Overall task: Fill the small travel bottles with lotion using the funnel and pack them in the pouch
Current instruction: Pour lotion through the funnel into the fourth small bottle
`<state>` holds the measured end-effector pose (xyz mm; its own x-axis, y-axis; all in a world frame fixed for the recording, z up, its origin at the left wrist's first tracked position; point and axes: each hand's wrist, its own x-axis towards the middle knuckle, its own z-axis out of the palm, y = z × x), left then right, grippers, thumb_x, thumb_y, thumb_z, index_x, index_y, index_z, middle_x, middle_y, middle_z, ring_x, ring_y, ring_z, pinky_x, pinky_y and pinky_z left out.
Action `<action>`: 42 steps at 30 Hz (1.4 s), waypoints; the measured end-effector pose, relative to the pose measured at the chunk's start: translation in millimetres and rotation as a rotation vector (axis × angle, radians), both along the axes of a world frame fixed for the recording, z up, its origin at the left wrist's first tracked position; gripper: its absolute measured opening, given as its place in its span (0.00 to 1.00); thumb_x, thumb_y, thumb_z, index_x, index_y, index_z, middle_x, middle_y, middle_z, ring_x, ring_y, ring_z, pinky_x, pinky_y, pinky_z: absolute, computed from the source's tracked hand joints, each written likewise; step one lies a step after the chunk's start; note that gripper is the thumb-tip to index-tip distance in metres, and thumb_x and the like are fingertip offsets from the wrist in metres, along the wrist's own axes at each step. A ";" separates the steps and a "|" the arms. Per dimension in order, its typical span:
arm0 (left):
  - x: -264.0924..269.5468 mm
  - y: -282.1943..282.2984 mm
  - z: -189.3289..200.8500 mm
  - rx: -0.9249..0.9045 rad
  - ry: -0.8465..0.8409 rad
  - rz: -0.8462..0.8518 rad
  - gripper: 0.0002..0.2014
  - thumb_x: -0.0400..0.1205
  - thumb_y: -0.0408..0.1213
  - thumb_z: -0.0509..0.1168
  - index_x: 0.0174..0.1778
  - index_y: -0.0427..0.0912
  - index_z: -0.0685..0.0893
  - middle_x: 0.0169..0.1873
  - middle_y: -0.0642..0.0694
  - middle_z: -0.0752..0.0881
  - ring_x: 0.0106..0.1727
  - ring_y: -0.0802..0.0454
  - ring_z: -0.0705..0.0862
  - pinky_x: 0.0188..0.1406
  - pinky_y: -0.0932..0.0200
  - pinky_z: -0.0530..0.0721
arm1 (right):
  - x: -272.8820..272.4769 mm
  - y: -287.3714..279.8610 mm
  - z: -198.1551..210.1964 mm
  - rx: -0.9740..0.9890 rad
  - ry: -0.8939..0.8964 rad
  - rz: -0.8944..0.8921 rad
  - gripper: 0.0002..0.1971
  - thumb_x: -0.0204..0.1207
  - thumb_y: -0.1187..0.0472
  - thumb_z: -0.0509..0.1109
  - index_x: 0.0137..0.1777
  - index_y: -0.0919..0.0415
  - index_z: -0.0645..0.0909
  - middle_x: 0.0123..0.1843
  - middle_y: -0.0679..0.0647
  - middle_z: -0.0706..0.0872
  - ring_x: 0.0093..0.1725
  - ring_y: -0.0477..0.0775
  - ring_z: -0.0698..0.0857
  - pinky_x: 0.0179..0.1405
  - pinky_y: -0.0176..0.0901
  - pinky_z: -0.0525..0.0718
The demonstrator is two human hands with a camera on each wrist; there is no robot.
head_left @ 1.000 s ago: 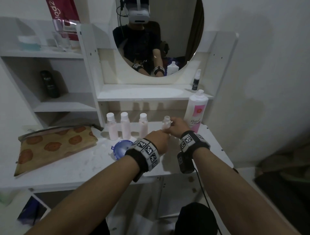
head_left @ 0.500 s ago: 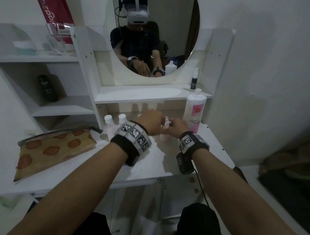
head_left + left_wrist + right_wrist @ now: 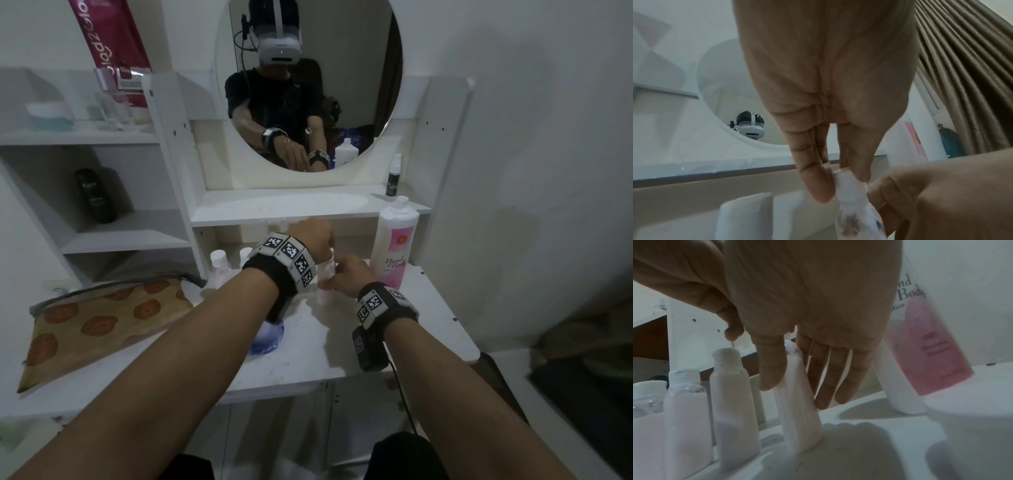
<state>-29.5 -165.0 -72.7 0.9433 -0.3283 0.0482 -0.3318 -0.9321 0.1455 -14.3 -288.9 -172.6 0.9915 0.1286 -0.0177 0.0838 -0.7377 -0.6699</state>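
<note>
A small travel bottle point(image 3: 324, 274) full of pale lotion stands on the white vanity top point(image 3: 342, 346). My right hand point(image 3: 337, 275) holds its body; in the right wrist view the index finger lies in front of the bottle point(image 3: 799, 418) and the other fingers behind it. From above, my left hand point(image 3: 322, 245) pinches its white cap point(image 3: 849, 183) between thumb and fingers. Two more filled, capped bottles point(image 3: 219, 263) stand to the left, partly hidden by my left wrist. The blue funnel point(image 3: 269, 337) lies under my left forearm. The orange-patterned pouch point(image 3: 102, 318) lies at the left.
The big pink-labelled lotion bottle point(image 3: 395, 246) stands just right of my hands, close to the side panel. A shelf edge point(image 3: 291, 216) overhangs the bottles. A small dark spray bottle point(image 3: 393, 180) stands on that shelf. A white round object point(image 3: 972, 418) lies near my right wrist.
My left hand rose from beside the right hand, near the funnel, to above the bottle and took hold of its cap. The right hand stayed on the bottle.
</note>
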 end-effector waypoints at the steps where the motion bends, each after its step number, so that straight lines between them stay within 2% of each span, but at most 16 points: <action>1: 1.1 -0.4 0.3 0.009 0.005 -0.001 0.13 0.82 0.39 0.67 0.62 0.49 0.86 0.61 0.47 0.85 0.59 0.47 0.84 0.44 0.58 0.76 | 0.6 -0.1 -0.5 0.004 -0.001 0.002 0.12 0.66 0.54 0.81 0.47 0.49 0.83 0.44 0.49 0.88 0.44 0.51 0.86 0.45 0.43 0.83; 6: 5.2 0.7 2.1 0.044 0.045 -0.083 0.16 0.82 0.33 0.65 0.62 0.52 0.87 0.62 0.48 0.85 0.58 0.48 0.84 0.44 0.59 0.75 | 1.5 0.3 2.0 -0.002 0.016 0.007 0.17 0.66 0.54 0.81 0.52 0.53 0.82 0.46 0.52 0.88 0.47 0.54 0.86 0.50 0.48 0.85; 10: 9.2 3.0 -0.2 -0.008 0.110 -0.123 0.18 0.79 0.32 0.67 0.63 0.54 0.87 0.63 0.48 0.85 0.60 0.49 0.83 0.49 0.58 0.79 | 1.8 0.7 0.8 0.027 0.007 0.020 0.27 0.65 0.55 0.81 0.65 0.53 0.80 0.51 0.53 0.89 0.50 0.55 0.87 0.55 0.53 0.86; 12: 11.6 3.2 -2.2 -0.057 0.077 -0.082 0.19 0.77 0.39 0.70 0.66 0.51 0.84 0.63 0.48 0.85 0.62 0.48 0.82 0.56 0.56 0.79 | 2.1 0.4 -0.2 0.039 0.011 0.013 0.26 0.66 0.55 0.82 0.65 0.52 0.82 0.53 0.52 0.88 0.51 0.55 0.86 0.56 0.51 0.84; 14: 13.4 3.4 -3.1 -0.059 0.013 -0.033 0.17 0.77 0.45 0.72 0.62 0.48 0.86 0.58 0.48 0.86 0.59 0.48 0.84 0.56 0.56 0.80 | 2.4 0.6 -1.0 0.052 0.015 0.007 0.26 0.67 0.56 0.82 0.66 0.50 0.82 0.52 0.52 0.88 0.51 0.55 0.86 0.55 0.49 0.83; 17: 15.5 3.3 -4.6 -0.069 0.035 -0.040 0.10 0.77 0.36 0.71 0.53 0.49 0.90 0.55 0.48 0.88 0.55 0.49 0.85 0.55 0.55 0.83 | 3.3 -0.2 -0.8 0.049 0.011 0.004 0.18 0.66 0.56 0.81 0.56 0.51 0.85 0.47 0.52 0.89 0.47 0.55 0.87 0.52 0.49 0.85; 19: 16.3 3.1 -4.8 -0.087 0.088 -0.058 0.13 0.76 0.30 0.69 0.51 0.52 0.91 0.56 0.49 0.88 0.56 0.50 0.85 0.56 0.53 0.85 | 3.0 -0.5 -0.5 0.033 0.016 0.004 0.18 0.66 0.56 0.81 0.56 0.53 0.85 0.46 0.52 0.88 0.46 0.54 0.86 0.47 0.45 0.83; 22: 16.2 2.4 -4.5 -0.116 0.094 -0.046 0.16 0.74 0.36 0.73 0.58 0.49 0.87 0.57 0.51 0.86 0.58 0.51 0.84 0.59 0.53 0.84 | 4.2 0.1 -2.0 0.032 0.012 0.003 0.24 0.67 0.56 0.82 0.64 0.54 0.83 0.50 0.52 0.88 0.49 0.54 0.85 0.50 0.45 0.81; 24: 17.5 2.9 -4.8 -0.099 0.013 -0.017 0.15 0.74 0.42 0.74 0.57 0.47 0.88 0.54 0.49 0.87 0.56 0.49 0.85 0.56 0.54 0.83 | 4.5 0.4 -2.5 0.027 0.012 0.001 0.24 0.66 0.55 0.82 0.63 0.53 0.84 0.50 0.52 0.88 0.49 0.54 0.85 0.50 0.45 0.82; 26: 17.6 3.4 -3.6 -0.092 0.023 -0.016 0.10 0.75 0.38 0.73 0.52 0.48 0.90 0.51 0.48 0.89 0.53 0.48 0.87 0.54 0.54 0.85 | 4.9 0.2 -2.4 0.035 0.018 -0.003 0.20 0.66 0.55 0.81 0.58 0.51 0.85 0.48 0.51 0.89 0.49 0.54 0.86 0.52 0.48 0.84; 29: 18.0 3.2 -1.9 -0.134 0.110 -0.037 0.14 0.73 0.27 0.70 0.50 0.49 0.90 0.52 0.49 0.89 0.55 0.50 0.86 0.57 0.52 0.86 | 5.2 0.8 -2.0 0.025 0.011 0.007 0.21 0.66 0.56 0.82 0.59 0.51 0.84 0.49 0.51 0.88 0.49 0.54 0.86 0.52 0.47 0.84; 33: 19.7 3.8 -3.2 -0.102 0.035 -0.003 0.13 0.73 0.42 0.75 0.53 0.45 0.89 0.49 0.48 0.89 0.52 0.49 0.86 0.52 0.54 0.85 | 5.6 1.0 -0.9 0.025 0.025 -0.007 0.24 0.66 0.56 0.82 0.63 0.53 0.83 0.49 0.51 0.88 0.49 0.54 0.86 0.50 0.46 0.83; 35: 20.4 5.7 -3.5 -0.115 0.065 -0.009 0.11 0.73 0.38 0.75 0.52 0.45 0.90 0.49 0.48 0.90 0.52 0.49 0.87 0.51 0.55 0.85 | 4.8 1.1 -0.1 0.023 0.027 -0.004 0.22 0.65 0.56 0.82 0.60 0.53 0.85 0.50 0.53 0.89 0.49 0.55 0.87 0.54 0.50 0.86; 37: 20.5 6.2 -2.2 -0.132 0.143 -0.049 0.16 0.73 0.29 0.72 0.54 0.47 0.90 0.53 0.50 0.89 0.55 0.51 0.86 0.56 0.55 0.84 | 3.9 1.5 0.5 0.021 0.019 0.001 0.22 0.65 0.56 0.82 0.60 0.51 0.85 0.51 0.52 0.90 0.51 0.55 0.87 0.55 0.52 0.86; 38: 19.6 5.8 -1.1 -0.137 0.161 -0.061 0.17 0.73 0.29 0.72 0.56 0.48 0.89 0.54 0.50 0.88 0.56 0.51 0.85 0.58 0.53 0.84 | 3.7 1.8 0.6 0.025 0.020 0.001 0.24 0.65 0.56 0.82 0.62 0.51 0.84 0.53 0.52 0.89 0.52 0.55 0.87 0.56 0.52 0.85; 42: 20.1 5.3 -1.8 -0.093 0.033 -0.018 0.14 0.73 0.45 0.75 0.52 0.45 0.90 0.47 0.48 0.89 0.49 0.49 0.87 0.51 0.54 0.85 | 4.9 1.4 0.5 0.035 0.052 -0.018 0.24 0.66 0.56 0.82 0.63 0.52 0.84 0.51 0.52 0.88 0.51 0.56 0.86 0.56 0.52 0.85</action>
<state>-9.4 -159.7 -74.5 0.9390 -0.3405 0.0482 -0.3417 -0.9082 0.2419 -9.4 -287.4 -172.0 0.9916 0.1118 -0.0648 0.0350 -0.7151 -0.6982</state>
